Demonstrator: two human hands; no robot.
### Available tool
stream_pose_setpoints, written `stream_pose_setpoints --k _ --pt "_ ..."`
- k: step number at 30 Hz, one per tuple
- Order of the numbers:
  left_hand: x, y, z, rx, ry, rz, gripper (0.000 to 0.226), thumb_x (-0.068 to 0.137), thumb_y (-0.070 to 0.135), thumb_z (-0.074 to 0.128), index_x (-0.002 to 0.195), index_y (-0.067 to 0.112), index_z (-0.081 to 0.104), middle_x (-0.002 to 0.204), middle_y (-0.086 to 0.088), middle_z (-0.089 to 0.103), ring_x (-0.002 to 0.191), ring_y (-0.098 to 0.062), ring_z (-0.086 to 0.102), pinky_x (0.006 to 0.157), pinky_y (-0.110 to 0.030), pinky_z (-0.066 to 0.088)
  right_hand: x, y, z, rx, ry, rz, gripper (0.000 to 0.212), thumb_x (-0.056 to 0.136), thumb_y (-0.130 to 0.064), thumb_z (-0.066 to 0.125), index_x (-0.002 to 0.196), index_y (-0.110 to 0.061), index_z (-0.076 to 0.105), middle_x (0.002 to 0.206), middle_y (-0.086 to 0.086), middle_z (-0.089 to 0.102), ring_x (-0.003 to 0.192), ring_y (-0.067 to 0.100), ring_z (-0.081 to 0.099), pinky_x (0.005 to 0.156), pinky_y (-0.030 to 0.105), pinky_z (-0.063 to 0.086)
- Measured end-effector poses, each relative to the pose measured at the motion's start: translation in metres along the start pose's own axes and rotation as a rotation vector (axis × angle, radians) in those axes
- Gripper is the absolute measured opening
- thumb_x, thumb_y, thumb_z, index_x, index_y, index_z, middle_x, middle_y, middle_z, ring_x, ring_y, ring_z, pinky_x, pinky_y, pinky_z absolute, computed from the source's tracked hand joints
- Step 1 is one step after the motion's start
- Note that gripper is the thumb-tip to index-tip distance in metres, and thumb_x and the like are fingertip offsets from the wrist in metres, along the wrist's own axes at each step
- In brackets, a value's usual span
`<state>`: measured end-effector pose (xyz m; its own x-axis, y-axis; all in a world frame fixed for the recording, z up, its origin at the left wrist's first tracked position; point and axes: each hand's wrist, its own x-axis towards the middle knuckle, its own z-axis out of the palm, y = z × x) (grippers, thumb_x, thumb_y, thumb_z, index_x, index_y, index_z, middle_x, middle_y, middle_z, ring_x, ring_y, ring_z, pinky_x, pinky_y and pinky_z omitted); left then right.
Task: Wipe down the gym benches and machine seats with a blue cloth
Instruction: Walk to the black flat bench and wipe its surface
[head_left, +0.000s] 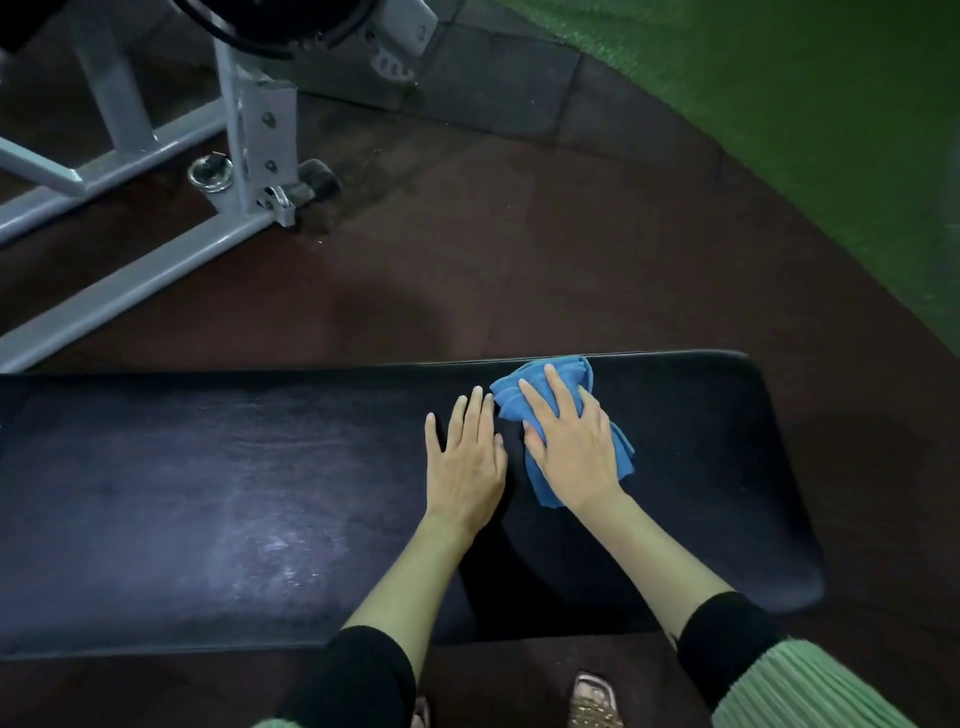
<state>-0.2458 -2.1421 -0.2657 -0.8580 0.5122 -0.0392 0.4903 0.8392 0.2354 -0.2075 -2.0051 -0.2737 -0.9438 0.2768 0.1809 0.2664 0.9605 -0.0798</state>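
A person bends over a black padded desk (208, 493), pressing a bunched blue cloth (574, 371) onto its top at the far edge, toward the right end. The right grip (571, 447) lies flat across the cloth, fingers straight and spread, released rather than clenched. The left grip (465, 462) rests palm down on the bare padding just beside the cloth, likewise released and holding nothing. Left of both grips the desk's padding shows a pale, streaky sheen; its right end looks darker. Black sleeves (727, 639) under green pleated fabric reach in from the desk's near side, where a patterned shoe (595, 701) shows below the edge. Beyond the desk's far edge, a grey steel machine frame (156, 260) stands on the dark rubber floor (519, 260) to the left, and green turf (831, 130) lies to the right.
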Motion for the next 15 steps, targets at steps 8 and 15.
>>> stream_pose_setpoints --k 8,15 --pt "0.027 0.085 0.023 -0.033 -0.005 -0.009 0.053 0.091 0.028 0.030 0.137 0.006 0.048 0.144 -0.008 0.046 0.130 -0.023 0.047 0.103 -0.056 0.035 -0.004 0.140 -0.017 -0.033 0.023 0.235 0.048 0.087 -0.036 0.040 0.132 -0.023 0.053 0.141 0.007 0.048 0.096 0.040 0.057 0.073 0.045 0.051" --pt "0.037 0.101 0.027 -0.011 0.002 -0.015 0.053 0.093 0.028 0.029 0.139 0.007 0.045 0.145 -0.007 0.045 0.132 -0.023 0.045 0.104 -0.055 0.033 0.002 0.164 -0.018 0.090 0.013 0.676 0.049 0.091 -0.024 0.052 0.140 -0.020 0.043 0.150 0.013 0.033 0.100 0.047 0.046 0.084 0.053 0.040"
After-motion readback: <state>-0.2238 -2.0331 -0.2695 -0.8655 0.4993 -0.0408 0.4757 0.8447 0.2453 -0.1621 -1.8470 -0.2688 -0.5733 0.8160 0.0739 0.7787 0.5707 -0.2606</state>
